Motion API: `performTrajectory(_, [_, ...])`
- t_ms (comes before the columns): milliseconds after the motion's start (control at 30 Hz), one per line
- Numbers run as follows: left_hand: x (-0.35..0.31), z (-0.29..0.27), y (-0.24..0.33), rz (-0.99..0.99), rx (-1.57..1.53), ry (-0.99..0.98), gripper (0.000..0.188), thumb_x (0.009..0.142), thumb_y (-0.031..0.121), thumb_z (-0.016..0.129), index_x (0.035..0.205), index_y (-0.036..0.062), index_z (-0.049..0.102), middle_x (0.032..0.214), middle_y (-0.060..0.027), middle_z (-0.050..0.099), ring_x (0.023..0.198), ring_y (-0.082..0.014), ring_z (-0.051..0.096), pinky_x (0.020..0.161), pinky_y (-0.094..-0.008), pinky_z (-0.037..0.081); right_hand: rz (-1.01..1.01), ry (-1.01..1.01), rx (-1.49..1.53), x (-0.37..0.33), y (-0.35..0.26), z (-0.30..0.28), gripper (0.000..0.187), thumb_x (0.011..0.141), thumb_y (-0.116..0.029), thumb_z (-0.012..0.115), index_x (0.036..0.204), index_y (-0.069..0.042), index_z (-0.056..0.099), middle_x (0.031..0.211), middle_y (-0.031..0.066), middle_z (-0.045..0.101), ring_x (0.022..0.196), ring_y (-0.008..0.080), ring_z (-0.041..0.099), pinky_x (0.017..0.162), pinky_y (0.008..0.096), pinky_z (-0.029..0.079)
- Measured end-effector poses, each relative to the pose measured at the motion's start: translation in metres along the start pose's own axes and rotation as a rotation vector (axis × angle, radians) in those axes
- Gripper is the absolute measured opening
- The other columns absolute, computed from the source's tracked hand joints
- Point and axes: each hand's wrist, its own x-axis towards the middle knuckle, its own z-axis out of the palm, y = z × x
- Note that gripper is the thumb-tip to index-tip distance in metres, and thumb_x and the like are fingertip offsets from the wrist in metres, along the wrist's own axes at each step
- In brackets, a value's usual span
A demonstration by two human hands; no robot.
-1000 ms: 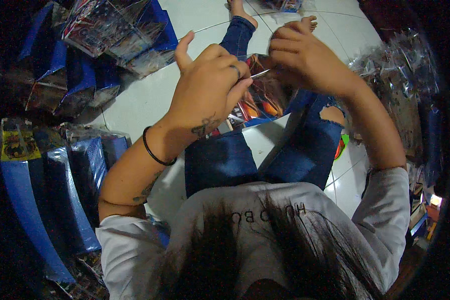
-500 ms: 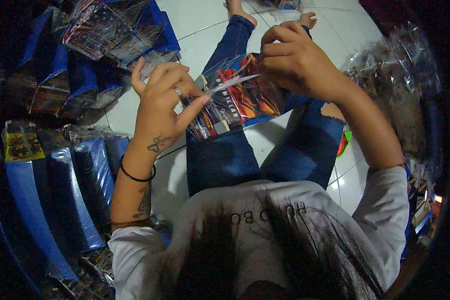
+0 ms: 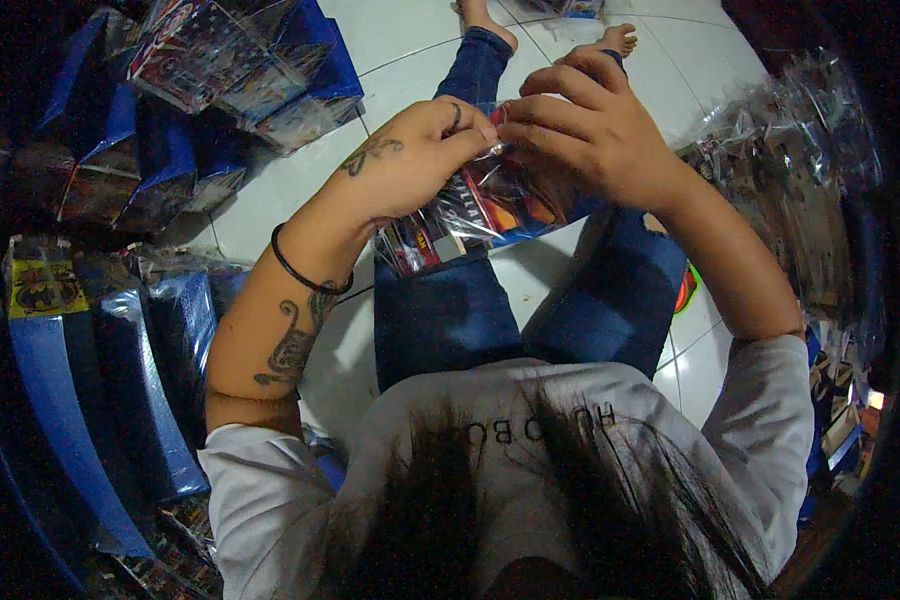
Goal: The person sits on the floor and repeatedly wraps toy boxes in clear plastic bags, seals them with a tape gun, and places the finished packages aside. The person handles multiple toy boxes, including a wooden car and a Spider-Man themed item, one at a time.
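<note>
left hand (image 3: 420,150): pinching clear plastic (image 3: 496,149)
right hand (image 3: 595,135): curled just beside, can't tell if gripping
wrapped pack (image 3: 478,215): right under the fingers (image 3: 473,146), peeking out nearside

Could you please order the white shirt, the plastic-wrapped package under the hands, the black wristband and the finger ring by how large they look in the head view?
1. White shirt
2. Plastic-wrapped package, though partly hidden
3. Black wristband
4. Finger ring
</note>
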Motion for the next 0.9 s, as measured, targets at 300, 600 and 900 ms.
performTrajectory(300, [-0.016, 0.014, 0.006, 0.41, 0.935, 0.218, 0.013, 0.082, 0.024, 0.066, 0.082, 0.0112, 0.067, 0.084, 0.0, 0.062, 0.095, -0.0195, 0.057, 0.105, -0.0576, 0.014, 0.024, -0.137, 0.203, -0.011, 0.021, 0.01, 0.026, 0.068, -0.017, 0.07, 0.09, -0.008, 0.061, 0.094, 0.0043, 0.056, 0.106, 0.0254, 0.052, 0.097, 0.0447, 0.036])
performTrajectory(600, [-0.019, 0.024, -0.012, 0.522, 0.852, 0.352, 0.006, 0.076, 0.018, 0.071, 0.077, 0.0136, 0.068, 0.081, 0.0028, 0.061, 0.094, -0.0162, 0.057, 0.105, -0.0562, 0.014, 0.12, -0.037, 0.123, -0.011, 0.022, -0.034, 0.031, 0.069, -0.023, 0.075, 0.097, -0.013, 0.065, 0.103, 0.0027, 0.061, 0.104, 0.0242, 0.053, 0.092, 0.0436, 0.037])
performTrajectory(900, [-0.06, -0.017, 0.008, 0.38, 0.951, 0.278, 0.012, 0.075, 0.025, 0.073, 0.076, 0.0145, 0.068, 0.09, -0.0012, 0.06, 0.1, -0.0197, 0.056, 0.107, -0.0531, 0.013, 0.111, -0.091, 0.268, -0.018, 0.002, 0.013, 0.023, 0.067, -0.014, 0.075, 0.088, -0.009, 0.066, 0.089, 0.0018, 0.059, 0.099, 0.0237, 0.053, 0.092, 0.0441, 0.037])
